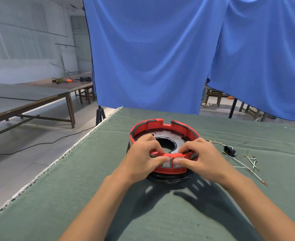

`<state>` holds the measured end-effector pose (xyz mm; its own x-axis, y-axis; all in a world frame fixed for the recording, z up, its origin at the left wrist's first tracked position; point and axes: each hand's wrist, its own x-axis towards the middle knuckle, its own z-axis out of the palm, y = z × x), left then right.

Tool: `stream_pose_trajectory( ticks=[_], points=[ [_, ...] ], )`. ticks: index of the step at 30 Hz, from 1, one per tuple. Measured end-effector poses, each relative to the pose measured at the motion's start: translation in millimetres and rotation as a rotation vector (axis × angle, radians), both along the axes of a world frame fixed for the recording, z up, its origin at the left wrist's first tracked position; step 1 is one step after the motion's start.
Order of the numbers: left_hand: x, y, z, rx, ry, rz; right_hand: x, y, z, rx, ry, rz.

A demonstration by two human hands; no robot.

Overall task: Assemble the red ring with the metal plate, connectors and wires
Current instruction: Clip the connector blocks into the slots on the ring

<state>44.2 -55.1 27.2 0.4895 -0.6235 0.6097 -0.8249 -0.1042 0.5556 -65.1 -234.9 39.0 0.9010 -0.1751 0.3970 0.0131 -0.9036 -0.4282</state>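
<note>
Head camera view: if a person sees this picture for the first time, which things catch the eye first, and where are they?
The red ring stands out most, sitting on a black round base in the middle of the green cloth table. The left hand and right hand both pinch its near rim. Behind hangs a large blue curtain, and white wires with a black connector lie loose to the ring's right.

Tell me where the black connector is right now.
In the head view, the black connector lies on the green cloth, right of the red ring, among the white wires beside the right hand.
</note>
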Motion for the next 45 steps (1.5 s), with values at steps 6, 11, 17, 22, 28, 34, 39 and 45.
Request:
stream_pose_trajectory(
  ticks=[6, 11, 17, 22, 28, 34, 39, 45],
  points=[
    [-9, -1, -4, -0.028, 0.006, 0.109, -8, -5, -4, 0.024, -0.039, -0.091],
    [-17, -9, -6, -0.01, -0.144, 0.356, 5, 35, -17, -0.21, -0.192, -0.124],
    [-27, -18, -6, 0.157, -0.405, 0.4, -2, 15, -5, 0.189, -0.282, 0.008],
    [-27, -48, -1, 0.226, -0.594, 0.498, -4, -22, -6, 0.175, -0.238, -0.326],
    [-23, -86, 1, 0.228, -0.525, 0.544, -12, -73, -22, 0.218, -0.139, -0.598],
    [-15, -101, -9, 0.159, -0.516, 0.554, -6, -106, -44, 0.264, -0.027, -0.824],
    [-11, -101, -12, 0.131, -0.519, 0.551, 3, -120, -50, 0.336, -0.061, -0.9],
    [-11, -99, -10, 0.144, -0.474, 0.532, 0, -113, -37, 0.527, -0.37, -0.842]
  ],
)
